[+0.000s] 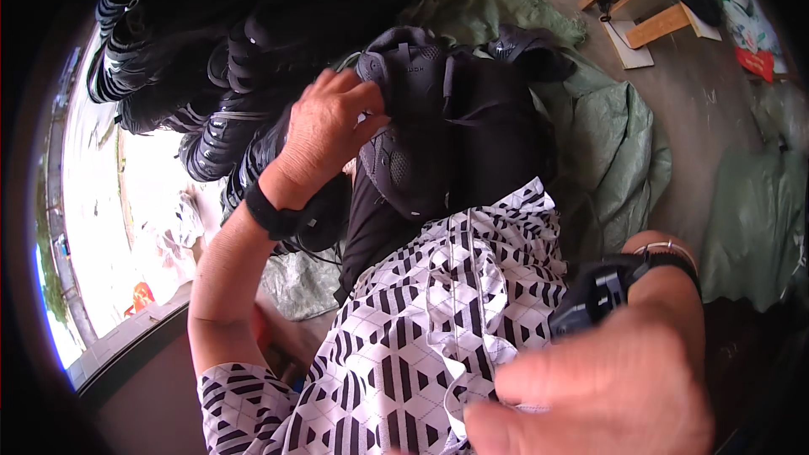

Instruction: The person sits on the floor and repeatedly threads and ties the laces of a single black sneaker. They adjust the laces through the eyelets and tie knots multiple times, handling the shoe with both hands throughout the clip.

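A dark grey mesh shoe upper (400,164) lies across my lap on black trousers. My left hand (333,118) has its fingers curled at the left edge of this shoe upper, thumb below, gripping it. Close to the camera, in front of the patterned shirt (404,320), my right hand (607,388) is raised and smeared by motion. What its fingers hold, if anything, cannot be made out. A black device (594,299) is strapped at the right wrist, and a black band (274,211) circles the left one.
Stacked bundles of dark shoe uppers (206,147) stand at my left, and another dark piece (531,50) lies beyond my knees. Green sheeting (615,143) covers the floor around me. At the far right are a wooden stool frame (653,21), a plastic bag (750,25) and a green sack (754,227).
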`<state>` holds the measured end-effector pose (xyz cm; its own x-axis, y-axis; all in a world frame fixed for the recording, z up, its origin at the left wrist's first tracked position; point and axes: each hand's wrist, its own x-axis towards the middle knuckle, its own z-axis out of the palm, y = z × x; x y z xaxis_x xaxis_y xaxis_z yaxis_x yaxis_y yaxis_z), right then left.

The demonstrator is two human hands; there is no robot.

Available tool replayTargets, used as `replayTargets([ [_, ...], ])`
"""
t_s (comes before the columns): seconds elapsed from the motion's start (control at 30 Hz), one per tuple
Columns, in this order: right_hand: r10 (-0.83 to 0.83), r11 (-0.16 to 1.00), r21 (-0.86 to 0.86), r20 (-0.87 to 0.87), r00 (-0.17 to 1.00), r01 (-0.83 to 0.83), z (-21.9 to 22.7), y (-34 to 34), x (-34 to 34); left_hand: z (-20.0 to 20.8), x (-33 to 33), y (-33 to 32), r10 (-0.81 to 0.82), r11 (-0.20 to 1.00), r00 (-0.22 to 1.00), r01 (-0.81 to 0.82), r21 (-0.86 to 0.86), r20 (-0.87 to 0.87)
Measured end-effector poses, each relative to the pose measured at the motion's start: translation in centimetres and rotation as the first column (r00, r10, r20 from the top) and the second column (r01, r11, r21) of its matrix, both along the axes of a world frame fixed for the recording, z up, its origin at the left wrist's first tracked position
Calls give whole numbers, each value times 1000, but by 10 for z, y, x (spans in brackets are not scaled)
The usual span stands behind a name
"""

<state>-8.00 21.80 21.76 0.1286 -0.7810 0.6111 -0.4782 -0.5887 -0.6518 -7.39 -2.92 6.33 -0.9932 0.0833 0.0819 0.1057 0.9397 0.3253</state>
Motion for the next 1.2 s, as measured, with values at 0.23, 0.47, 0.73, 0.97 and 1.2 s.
replayTargets([
  [0.23, -476, 762, 5, -673, 566, 647, -146, -28, -102, 23, -35, -11, -586, 777, 800, 511, -368, -126],
  [0.47, -321, 817, 92, -748, 581, 569, -175, -34, -120, 9, -51, -21, -610, 748, 776, 631, -206, 161],
  [0.73, -234, 667, 505, -556, 798, 547, -185, -44, -135, 0, -53, 0, -333, 930, 916, 280, 239, 223],
  [0.97, -320, 555, 539, -564, 761, 633, -185, -53, -108, -11, -42, 6, -41, 567, 989, -95, 818, 143],
  [1.2, -648, 735, 655, 599, 471, 177, -159, -57, -149, -26, -40, -17, -85, 256, 968, -206, 944, 234],
])
